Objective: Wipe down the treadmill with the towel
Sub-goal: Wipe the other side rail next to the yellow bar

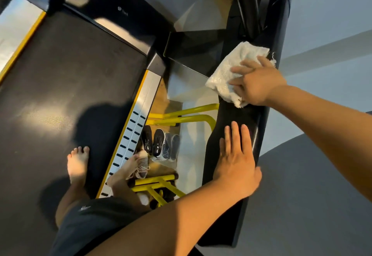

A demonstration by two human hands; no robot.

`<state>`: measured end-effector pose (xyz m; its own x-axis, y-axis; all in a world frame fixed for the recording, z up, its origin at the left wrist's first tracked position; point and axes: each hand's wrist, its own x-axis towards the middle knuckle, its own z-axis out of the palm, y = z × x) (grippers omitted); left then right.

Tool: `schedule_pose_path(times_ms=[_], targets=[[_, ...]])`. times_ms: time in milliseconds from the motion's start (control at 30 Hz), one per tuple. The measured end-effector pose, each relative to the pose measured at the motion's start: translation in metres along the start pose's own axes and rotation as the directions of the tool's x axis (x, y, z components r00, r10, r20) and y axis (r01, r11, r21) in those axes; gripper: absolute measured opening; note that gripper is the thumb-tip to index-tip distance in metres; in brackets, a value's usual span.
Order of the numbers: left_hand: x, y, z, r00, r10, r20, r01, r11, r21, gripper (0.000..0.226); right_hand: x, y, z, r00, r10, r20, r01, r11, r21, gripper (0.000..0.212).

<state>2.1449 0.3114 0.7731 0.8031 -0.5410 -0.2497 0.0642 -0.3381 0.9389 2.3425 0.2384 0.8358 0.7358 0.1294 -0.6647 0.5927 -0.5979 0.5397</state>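
Note:
I look down on a black treadmill with its belt (pixel 66 86) at the left and a long black side handrail (pixel 233 119) running up the right. A white towel (pixel 231 68) lies bunched on the upper part of that rail. My right hand (pixel 257 82) presses flat on the towel with its fingers spread and straight. Lower on the same rail, my left hand (pixel 237 161) rests palm down with straight fingers. My bare feet stand on the belt and on the silver side strip (pixel 138 133).
Between belt and rail, the floor holds several shoes (pixel 159 143) and yellow metal frames (pixel 185 115). A grey floor (pixel 314 205) spreads to the right of the rail. The treadmill's black front housing (pixel 120 12) crosses the top.

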Motion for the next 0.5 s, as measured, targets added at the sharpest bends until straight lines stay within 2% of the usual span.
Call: schedule_pose_path(times_ms=[67, 133, 300, 400, 467, 500], targets=[[0.0, 0.001, 0.0, 1.0, 0.001, 0.001, -0.001, 1.0, -0.027, 0.103, -0.028, -0.009, 0.014, 0.988, -0.034, -0.15, 0.04, 0.999, 0.036, 0.045], [0.001, 0.003, 0.001, 1.0, 0.002, -0.012, -0.002, 1.0, -0.028, 0.104, -0.051, -0.007, 0.024, 0.96, -0.026, -0.279, 0.071, 0.986, 0.153, 0.048], [0.002, -0.001, 0.008, 1.0, 0.002, -0.006, -0.002, 1.0, -0.011, 0.105, -0.045, 0.0, 0.039, 0.866, 0.24, -0.438, 0.003, 0.875, 0.485, 0.028], [0.004, 0.0, -0.001, 1.0, -0.007, 0.023, 0.007, 1.0, 0.009, 0.111, -0.053, -0.013, 0.047, 0.746, 0.5, -0.44, -0.044, 0.696, 0.717, 0.023], [0.009, 0.002, -0.012, 0.997, -0.029, 0.075, 0.028, 0.999, 0.018, 0.119, -0.072, -0.021, 0.051, 0.65, 0.673, -0.353, -0.058, 0.507, 0.86, 0.02], [0.01, 0.003, -0.018, 0.995, -0.04, 0.091, 0.039, 0.999, 0.014, 0.125, -0.083, -0.026, 0.053, 0.623, 0.734, -0.269, -0.058, 0.387, 0.92, 0.017]])
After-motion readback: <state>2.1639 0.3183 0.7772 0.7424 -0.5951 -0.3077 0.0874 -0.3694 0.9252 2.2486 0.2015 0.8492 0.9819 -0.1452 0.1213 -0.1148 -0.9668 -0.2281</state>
